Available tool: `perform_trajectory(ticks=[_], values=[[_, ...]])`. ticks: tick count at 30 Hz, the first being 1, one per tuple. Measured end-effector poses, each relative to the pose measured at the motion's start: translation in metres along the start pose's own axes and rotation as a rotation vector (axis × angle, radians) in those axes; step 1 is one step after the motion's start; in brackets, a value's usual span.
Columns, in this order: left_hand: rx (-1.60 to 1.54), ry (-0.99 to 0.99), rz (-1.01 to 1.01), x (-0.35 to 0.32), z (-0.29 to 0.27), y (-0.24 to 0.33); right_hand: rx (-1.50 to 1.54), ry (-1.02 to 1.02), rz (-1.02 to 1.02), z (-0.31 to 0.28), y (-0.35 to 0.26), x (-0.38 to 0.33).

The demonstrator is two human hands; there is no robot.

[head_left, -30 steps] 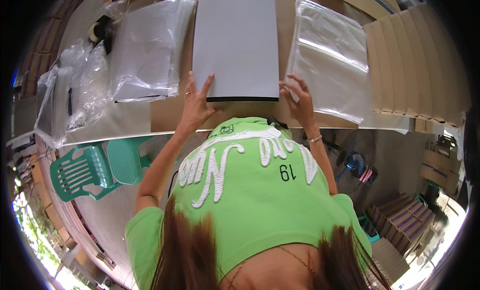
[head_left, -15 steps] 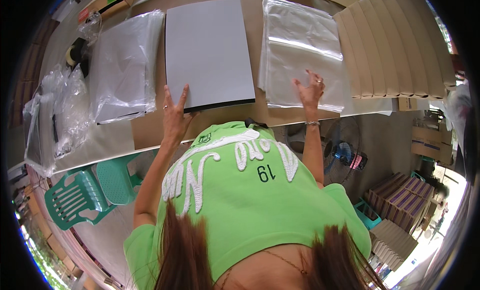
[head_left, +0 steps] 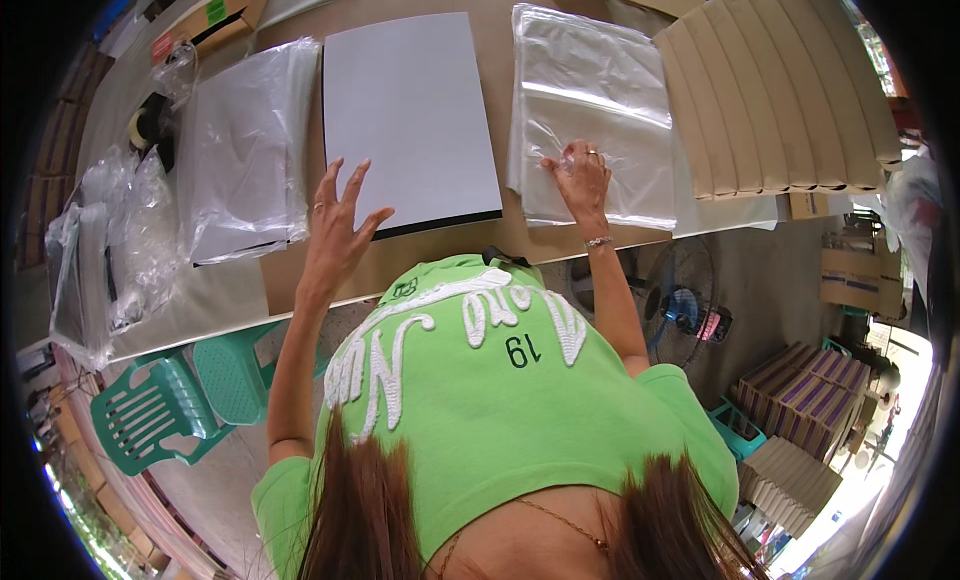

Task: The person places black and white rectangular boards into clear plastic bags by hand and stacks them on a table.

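Overhead view of a person at a brown surface (head_left: 520, 242). The left hand (head_left: 338, 220) hovers with fingers spread wide, its grip empty, over the near left corner of a grey sheet (head_left: 410, 120) lying flat at centre. The right hand (head_left: 580, 175) presses fingertips onto a stack of clear plastic bags (head_left: 590, 90) just right of the sheet, its grip flat, clasping nothing. Tan folded boards (head_left: 780, 90) lie fanned farther right; bagged sheets (head_left: 245, 150) lie left.
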State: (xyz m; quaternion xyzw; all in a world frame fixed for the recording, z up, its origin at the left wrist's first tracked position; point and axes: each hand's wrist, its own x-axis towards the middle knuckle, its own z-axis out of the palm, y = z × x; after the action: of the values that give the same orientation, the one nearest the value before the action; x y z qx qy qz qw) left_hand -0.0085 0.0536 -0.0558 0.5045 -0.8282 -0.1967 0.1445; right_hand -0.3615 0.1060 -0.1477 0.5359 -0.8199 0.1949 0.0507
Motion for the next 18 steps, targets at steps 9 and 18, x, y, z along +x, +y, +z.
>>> perform_trajectory(ticks=[9, 18], values=[[-0.176, -0.105, 0.101, 0.021, 0.019, 0.038, 0.452, -0.238, 0.249, -0.023, 0.018, 0.031], [-0.242, -0.152, 0.168, 0.026, 0.024, 0.054, 0.312, -0.198, 0.124, -0.003, 0.042, 0.023]])
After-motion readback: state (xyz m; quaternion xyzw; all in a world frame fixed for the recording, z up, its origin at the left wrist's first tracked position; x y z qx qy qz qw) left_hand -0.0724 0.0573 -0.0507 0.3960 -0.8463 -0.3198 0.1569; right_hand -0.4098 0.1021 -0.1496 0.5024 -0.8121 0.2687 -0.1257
